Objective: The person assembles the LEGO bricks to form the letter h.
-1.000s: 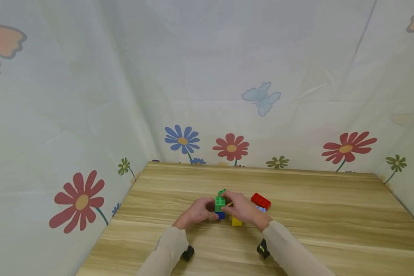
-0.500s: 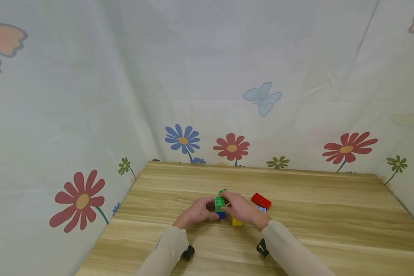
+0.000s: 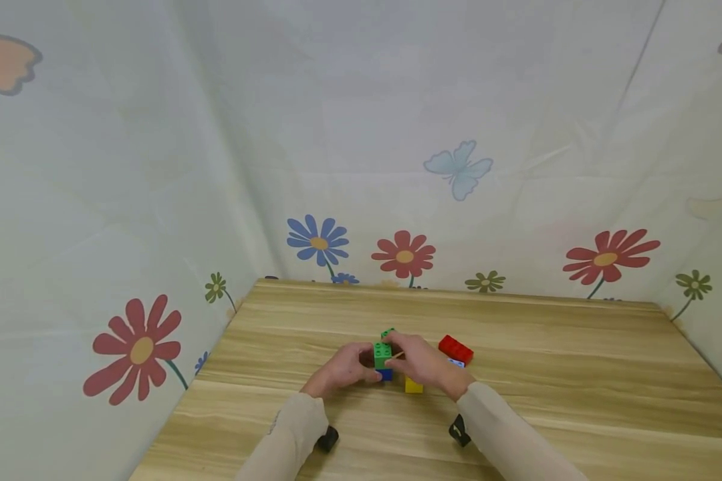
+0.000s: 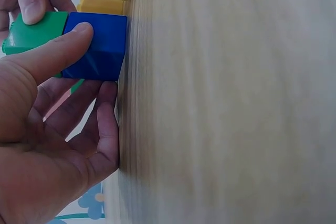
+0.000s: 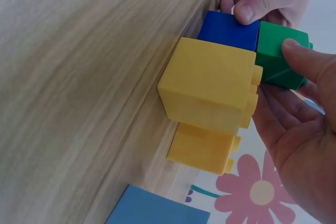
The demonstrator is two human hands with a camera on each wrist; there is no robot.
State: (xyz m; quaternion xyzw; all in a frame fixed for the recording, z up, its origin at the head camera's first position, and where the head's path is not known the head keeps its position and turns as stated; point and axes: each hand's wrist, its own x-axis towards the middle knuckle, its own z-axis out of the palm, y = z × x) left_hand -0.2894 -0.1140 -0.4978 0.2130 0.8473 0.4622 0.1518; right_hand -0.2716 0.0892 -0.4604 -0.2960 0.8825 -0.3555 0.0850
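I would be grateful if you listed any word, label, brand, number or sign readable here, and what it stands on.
No readable text in any view.
Left sleeve: a small grey mark, too small to tell whether it is lettering.
Green brick, blue brick, nearer yellow brick: no lettering on the faces that show.
Backdrop: printed flowers and a blue butterfly, no words visible.

Legible texts, labels, brands, numbers, signs: none. Illegible marks: one, small and faint, on the left sleeve [image 3: 285, 434], on the side facing the worktop's [image 3: 547, 381] left edge, too small to tell; one, pale, on the black wrist fitting [image 3: 458, 433] beside the right sleeve [image 3: 508, 427], too blurred to read.
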